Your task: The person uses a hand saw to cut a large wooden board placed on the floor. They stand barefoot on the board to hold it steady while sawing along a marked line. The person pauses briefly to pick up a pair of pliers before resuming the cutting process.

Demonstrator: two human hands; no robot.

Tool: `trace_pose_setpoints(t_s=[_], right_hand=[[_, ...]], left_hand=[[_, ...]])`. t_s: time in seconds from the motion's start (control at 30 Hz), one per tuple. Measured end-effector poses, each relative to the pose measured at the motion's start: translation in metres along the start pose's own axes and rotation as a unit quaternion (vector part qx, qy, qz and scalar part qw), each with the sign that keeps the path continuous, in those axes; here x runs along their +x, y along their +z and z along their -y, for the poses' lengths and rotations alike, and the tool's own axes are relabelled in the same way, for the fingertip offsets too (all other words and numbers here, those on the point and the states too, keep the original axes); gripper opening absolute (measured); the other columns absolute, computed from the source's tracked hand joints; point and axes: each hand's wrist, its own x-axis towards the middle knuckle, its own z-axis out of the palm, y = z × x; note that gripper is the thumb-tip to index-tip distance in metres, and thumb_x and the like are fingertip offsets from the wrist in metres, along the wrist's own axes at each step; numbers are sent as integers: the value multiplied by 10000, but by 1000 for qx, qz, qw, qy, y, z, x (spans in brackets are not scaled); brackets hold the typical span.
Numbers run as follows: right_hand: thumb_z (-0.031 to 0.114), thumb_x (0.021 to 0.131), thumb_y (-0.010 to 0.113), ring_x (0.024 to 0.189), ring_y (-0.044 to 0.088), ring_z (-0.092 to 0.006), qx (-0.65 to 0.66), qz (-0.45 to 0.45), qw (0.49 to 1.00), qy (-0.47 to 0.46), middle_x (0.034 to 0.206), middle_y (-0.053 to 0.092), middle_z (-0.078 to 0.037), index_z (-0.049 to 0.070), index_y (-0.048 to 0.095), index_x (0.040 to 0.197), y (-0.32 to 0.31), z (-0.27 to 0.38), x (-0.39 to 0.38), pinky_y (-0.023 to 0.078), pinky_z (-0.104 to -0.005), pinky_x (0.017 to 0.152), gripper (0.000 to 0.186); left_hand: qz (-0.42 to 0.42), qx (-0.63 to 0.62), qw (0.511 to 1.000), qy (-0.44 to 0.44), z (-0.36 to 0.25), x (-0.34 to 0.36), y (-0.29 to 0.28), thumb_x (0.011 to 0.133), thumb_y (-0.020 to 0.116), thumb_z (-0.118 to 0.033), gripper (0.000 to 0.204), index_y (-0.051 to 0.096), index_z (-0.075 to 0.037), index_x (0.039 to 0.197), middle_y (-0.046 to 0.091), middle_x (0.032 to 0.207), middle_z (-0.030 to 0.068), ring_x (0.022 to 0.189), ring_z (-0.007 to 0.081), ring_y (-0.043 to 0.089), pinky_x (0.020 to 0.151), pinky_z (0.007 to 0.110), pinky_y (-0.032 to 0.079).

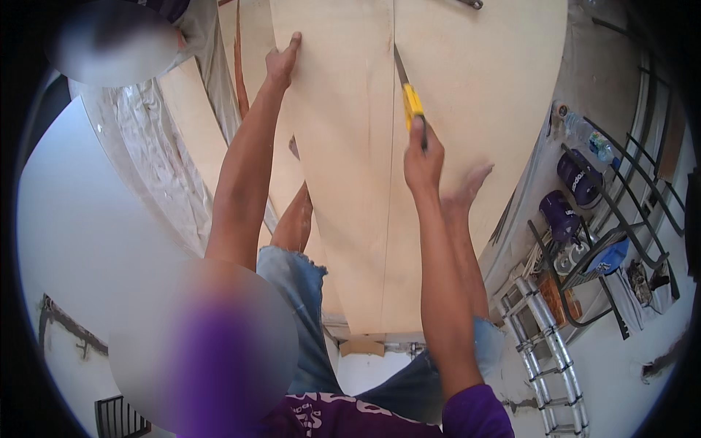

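A large pale plywood sheet (467, 87) lies beneath me, with a thin straight line running lengthwise along it. The line looks darker beyond the saw than on the near side. My right hand (423, 160) is closed around the yellow and black handle of a handsaw (412, 102), whose blade meets the sheet at the line. Over at the sheet's left edge, my left hand (283, 62) grips the board, one digit stretched over the top and the others mostly hidden. My bare right foot (467, 182) rests on the sheet, right of the line.
Crumpled plastic sheeting (139, 139) and a narrow wood strip (193, 102) lie to the left. On the right are a dark metal rack (599, 270), purple cylindrical containers (580, 177), a plastic bottle (600, 146) and a folding metal ladder (544, 350). A dark tool partly shows at the top edge.
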Motion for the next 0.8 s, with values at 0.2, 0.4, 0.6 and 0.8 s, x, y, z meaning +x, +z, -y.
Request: trace_pose_setpoints(t_s=[0.2, 0.4, 0.6, 0.8], right_hand=[[281, 1016, 475, 660, 443, -53, 36, 29, 993, 106, 737, 485, 37, -42, 514, 1339, -83, -12, -162, 390, -238, 580, 458], [304, 1010, 498, 682, 412, -118, 16, 10, 1000, -7, 702, 489, -58, -57, 581, 1170, -5, -11, 6, 417, -273, 632, 403], [381, 1022, 460, 608, 377, -27, 10, -6, 1000, -14, 669, 403, 41, -39, 582, 1037, -62, -28, -151, 321, -208, 526, 437], [370, 1019, 481, 625, 393, -76, 7, 20, 998, -65, 655, 419, -3, -43, 614, 1117, -16, -15, -29, 366, -258, 543, 445]], left_hand=[[-57, 33, 998, 12, 17, 7, -5, 722, 749, -637, 1149, 322, 242, 1325, 437, 1355, 331, 1271, 374, 460, 1036, 451, 399], [-32, 28, 997, 67, 5, 13, 4, 727, 755, -619, 1133, 324, 242, 1325, 429, 1368, 330, 1265, 369, 471, 1042, 422, 401], [-54, 37, 998, 11, 2, 1, -4, 750, 748, -599, 1117, 303, 249, 1324, 428, 1366, 332, 1266, 368, 470, 1039, 432, 404], [-41, 35, 998, 41, 29, 20, -14, 746, 747, -608, 1108, 325, 235, 1328, 439, 1364, 323, 1281, 376, 454, 1040, 436, 402]])
